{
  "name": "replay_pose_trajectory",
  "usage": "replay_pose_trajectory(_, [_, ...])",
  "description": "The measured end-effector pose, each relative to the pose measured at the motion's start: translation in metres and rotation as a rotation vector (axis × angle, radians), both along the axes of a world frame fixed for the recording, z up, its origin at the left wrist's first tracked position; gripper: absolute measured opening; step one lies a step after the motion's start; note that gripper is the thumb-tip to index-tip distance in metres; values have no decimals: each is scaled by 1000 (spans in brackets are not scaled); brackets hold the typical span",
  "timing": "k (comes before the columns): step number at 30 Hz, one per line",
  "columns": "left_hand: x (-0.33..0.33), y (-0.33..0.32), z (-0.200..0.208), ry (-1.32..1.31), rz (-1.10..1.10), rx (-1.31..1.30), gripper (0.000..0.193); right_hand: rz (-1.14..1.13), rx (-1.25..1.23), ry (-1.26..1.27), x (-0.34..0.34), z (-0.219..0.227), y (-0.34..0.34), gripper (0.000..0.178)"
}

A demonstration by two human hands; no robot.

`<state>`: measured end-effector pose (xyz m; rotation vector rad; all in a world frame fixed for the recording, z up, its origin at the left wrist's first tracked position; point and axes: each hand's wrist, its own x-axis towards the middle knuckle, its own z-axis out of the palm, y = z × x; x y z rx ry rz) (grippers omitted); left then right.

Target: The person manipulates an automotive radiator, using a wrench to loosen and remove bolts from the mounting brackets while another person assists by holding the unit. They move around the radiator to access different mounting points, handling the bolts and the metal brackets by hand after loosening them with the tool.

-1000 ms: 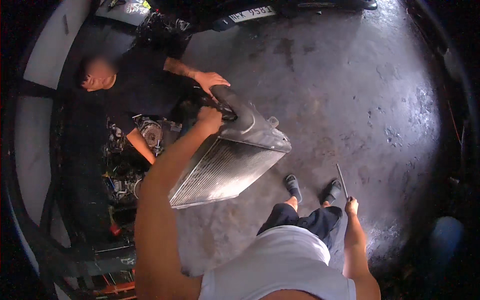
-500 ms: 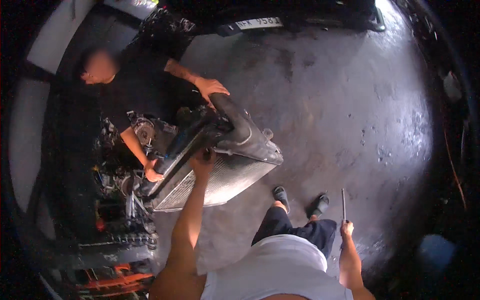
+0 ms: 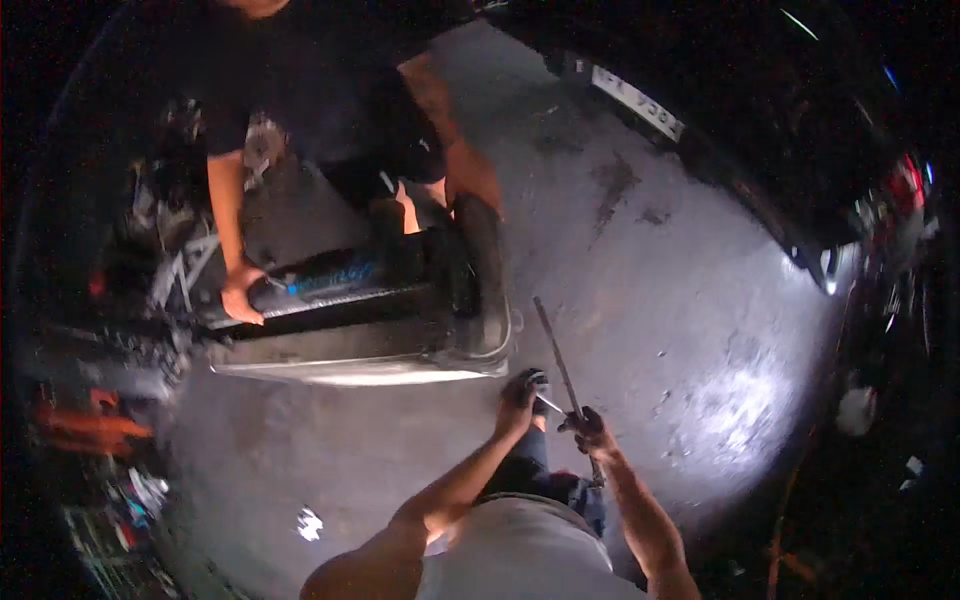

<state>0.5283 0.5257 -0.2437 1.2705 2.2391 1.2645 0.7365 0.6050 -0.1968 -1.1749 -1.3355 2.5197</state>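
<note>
Long metal bar [image 3: 557, 348]: it slants across in front of my legs, its far end out over the bare floor [image 3: 690, 260] and just right of the radiator [image 3: 350, 372], apart from it. My right hand [image 3: 592, 433] has its fingers wrapped round the bar near the lower end. My left hand [image 3: 519, 394] is curled just beside, at one end of a short bright rod [image 3: 550, 403] that reaches toward my right; blur and shadow mean I cannot tell how far closed it is or whether it truly grips the rod. With so much of the bar beyond my fist, I judge the far end would swing easily, so a firm grip and a low, close-in angle suit it best. I should mind the radiator's edge and the co-worker's hand [image 3: 242, 292] resting on it, and bring my two hands together slowly
</note>
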Motion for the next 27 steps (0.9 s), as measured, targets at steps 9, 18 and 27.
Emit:
replay_pose_trajectory(9, [21,112,17,435,-13,-179,16,550,577,-160,-12,-11,120,14])
replay_pose_trajectory(18, [10,82,144,-506,308,53,28,615,-65,37,-2,-92,272,27])
replay_pose_trajectory(27, [-103,8,315,844,16,-978,12,717,41,-267,17,-90,386,35])
